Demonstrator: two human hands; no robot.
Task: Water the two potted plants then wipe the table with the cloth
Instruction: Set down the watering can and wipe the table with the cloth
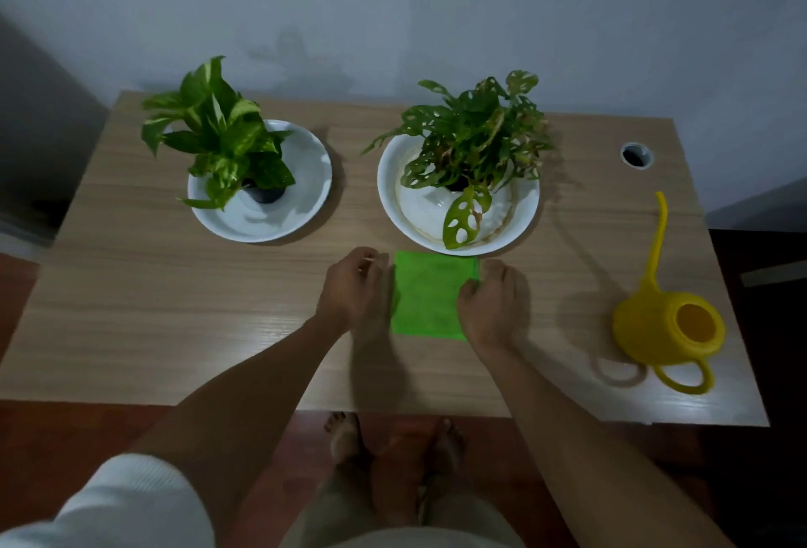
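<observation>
A folded bright green cloth [430,296] lies flat on the wooden table [174,307], just in front of the right plant. My left hand [356,292] rests at its left edge and my right hand [491,307] at its right edge, fingers curled onto the fabric on both sides. A leafy green-and-cream plant [218,132] stands in a white dish [301,180] at the back left. A plant with holed leaves [474,136] stands in a white bowl [393,198] at the back middle. A yellow long-spouted watering can [668,329] sits at the right.
A round cable hole [636,154] is in the table's back right corner. A grey wall stands right behind the table. My bare feet show on the reddish floor below the front edge. A dark object is off the table's right side.
</observation>
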